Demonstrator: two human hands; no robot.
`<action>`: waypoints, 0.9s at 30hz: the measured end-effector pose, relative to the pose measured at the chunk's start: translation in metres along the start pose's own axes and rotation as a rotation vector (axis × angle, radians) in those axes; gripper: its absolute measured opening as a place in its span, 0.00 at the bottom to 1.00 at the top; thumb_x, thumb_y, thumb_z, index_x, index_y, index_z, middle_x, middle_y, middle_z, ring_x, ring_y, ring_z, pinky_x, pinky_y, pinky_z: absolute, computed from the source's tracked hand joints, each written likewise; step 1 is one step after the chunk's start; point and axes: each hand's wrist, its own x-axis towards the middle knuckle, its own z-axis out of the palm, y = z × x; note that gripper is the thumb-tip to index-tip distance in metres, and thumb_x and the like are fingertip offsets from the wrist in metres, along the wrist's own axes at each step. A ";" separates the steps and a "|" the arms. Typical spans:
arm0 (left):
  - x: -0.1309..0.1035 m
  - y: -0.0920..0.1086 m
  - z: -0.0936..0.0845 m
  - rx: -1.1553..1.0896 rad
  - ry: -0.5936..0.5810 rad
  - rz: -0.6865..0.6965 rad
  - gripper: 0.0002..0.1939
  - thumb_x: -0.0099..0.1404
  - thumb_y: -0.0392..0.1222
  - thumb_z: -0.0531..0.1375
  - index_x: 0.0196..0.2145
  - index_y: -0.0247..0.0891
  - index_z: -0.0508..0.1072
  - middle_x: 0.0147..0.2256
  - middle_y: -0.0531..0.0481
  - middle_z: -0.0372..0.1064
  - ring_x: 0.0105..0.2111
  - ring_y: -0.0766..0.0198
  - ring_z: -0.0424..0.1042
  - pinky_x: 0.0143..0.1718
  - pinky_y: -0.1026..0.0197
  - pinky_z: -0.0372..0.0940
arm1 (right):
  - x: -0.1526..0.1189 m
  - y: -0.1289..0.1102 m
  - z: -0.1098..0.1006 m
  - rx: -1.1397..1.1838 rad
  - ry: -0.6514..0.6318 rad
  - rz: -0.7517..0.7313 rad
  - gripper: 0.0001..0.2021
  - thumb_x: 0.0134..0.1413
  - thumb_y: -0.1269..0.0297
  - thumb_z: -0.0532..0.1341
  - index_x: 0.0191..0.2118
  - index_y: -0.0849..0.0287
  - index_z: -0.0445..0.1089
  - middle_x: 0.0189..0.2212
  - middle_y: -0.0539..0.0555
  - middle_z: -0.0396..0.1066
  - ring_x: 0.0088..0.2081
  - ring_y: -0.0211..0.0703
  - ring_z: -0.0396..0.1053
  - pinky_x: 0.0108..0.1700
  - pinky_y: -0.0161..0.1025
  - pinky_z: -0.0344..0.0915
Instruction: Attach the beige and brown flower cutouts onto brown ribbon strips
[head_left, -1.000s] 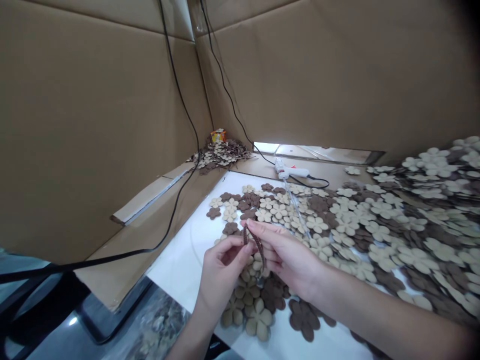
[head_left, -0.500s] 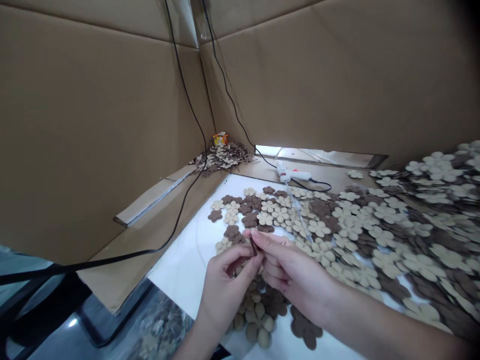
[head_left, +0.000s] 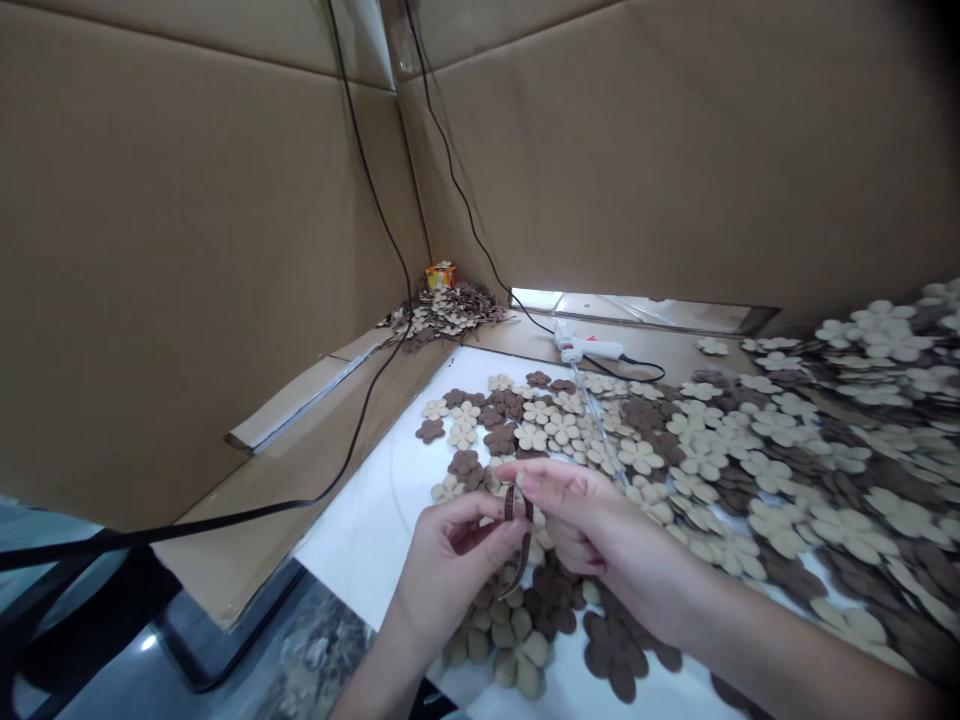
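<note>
Between my two hands is a thin dark brown strip [head_left: 519,570], bent into a loop with one end hanging down. My left hand [head_left: 459,560] pinches it between thumb and forefinger. The fingertips of my right hand [head_left: 574,510] close on the top of the loop. Beneath both hands lie brown and beige flower cut-outs; a beige flower [head_left: 519,645] and a dark brown flower [head_left: 615,650] show just below. Some of the flowers are covered by my hands.
A white glue gun [head_left: 589,347] with a clear glue stick lies behind the flowers. Heaped flowers [head_left: 885,340] rise at the right. A small pile of strips and flowers [head_left: 450,312] sits in the corner by an orange box [head_left: 441,275]. A black cable [head_left: 367,400] crosses the left side.
The brown strip now shows as a loop with a hanging end, where before it was mostly hidden in my fingers. My right hand has shifted slightly right.
</note>
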 end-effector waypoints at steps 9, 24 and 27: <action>-0.001 0.005 -0.003 -0.092 -0.115 -0.042 0.03 0.52 0.38 0.67 0.24 0.35 0.77 0.26 0.49 0.74 0.28 0.65 0.71 0.32 0.66 0.65 | 0.008 -0.019 -0.026 -0.518 -0.169 -0.193 0.15 0.52 0.52 0.61 0.38 0.58 0.74 0.13 0.42 0.46 0.16 0.30 0.40 0.18 0.33 0.34; -0.005 0.003 -0.005 0.390 -0.042 0.177 0.05 0.58 0.41 0.62 0.29 0.37 0.77 0.29 0.49 0.76 0.31 0.63 0.73 0.33 0.66 0.66 | 0.003 -0.018 -0.021 -0.404 0.027 -0.289 0.11 0.57 0.53 0.57 0.32 0.54 0.64 0.16 0.42 0.43 0.18 0.31 0.41 0.19 0.33 0.36; -0.007 0.002 -0.013 0.460 -0.029 0.190 0.06 0.60 0.41 0.61 0.30 0.37 0.76 0.30 0.49 0.77 0.32 0.62 0.74 0.35 0.65 0.66 | 0.003 -0.018 -0.023 -0.378 0.096 -0.314 0.12 0.56 0.51 0.57 0.32 0.54 0.64 0.15 0.42 0.42 0.17 0.31 0.40 0.19 0.33 0.36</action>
